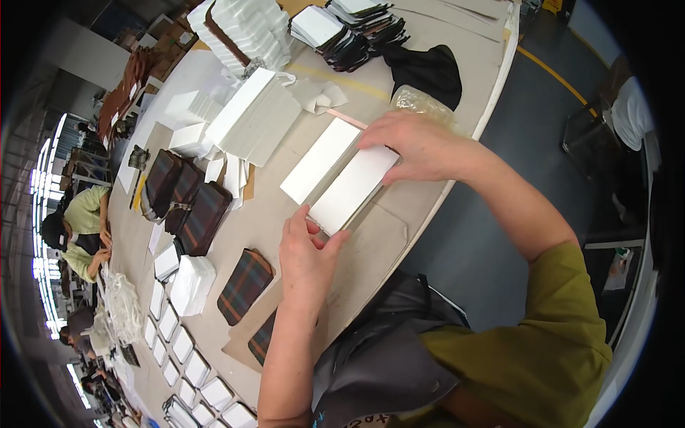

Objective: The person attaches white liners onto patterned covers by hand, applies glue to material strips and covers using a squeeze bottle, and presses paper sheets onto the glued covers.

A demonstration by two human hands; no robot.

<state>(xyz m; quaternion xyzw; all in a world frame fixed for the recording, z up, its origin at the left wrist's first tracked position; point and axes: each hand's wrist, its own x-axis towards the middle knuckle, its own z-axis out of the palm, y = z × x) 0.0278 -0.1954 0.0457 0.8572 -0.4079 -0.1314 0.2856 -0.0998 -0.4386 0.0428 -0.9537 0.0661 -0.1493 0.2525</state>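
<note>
A long white block like a stack of cards point(354, 187) lies on the table, held at its two ends. My left hand point(307, 246) grips the near end between thumb and fingers. My right hand point(403, 146) has its thumb and fingers round the far end. A second white stack point(321, 160) lies alongside it on the left. Nearer to me, a plaid pouch point(245, 287) sits left of my left hand, and another plaid piece point(264, 337) is partly hidden by my left forearm.
Large white stacks point(255, 118), dark plaid pouches point(203, 217) and rows of small white-topped pieces point(183, 344) cover the left side. Black cloth point(428, 75), a clear plastic roll point(421, 103) and dark-edged stacks point(321, 32) lie beyond. A co-worker point(82, 221) is at the far left.
</note>
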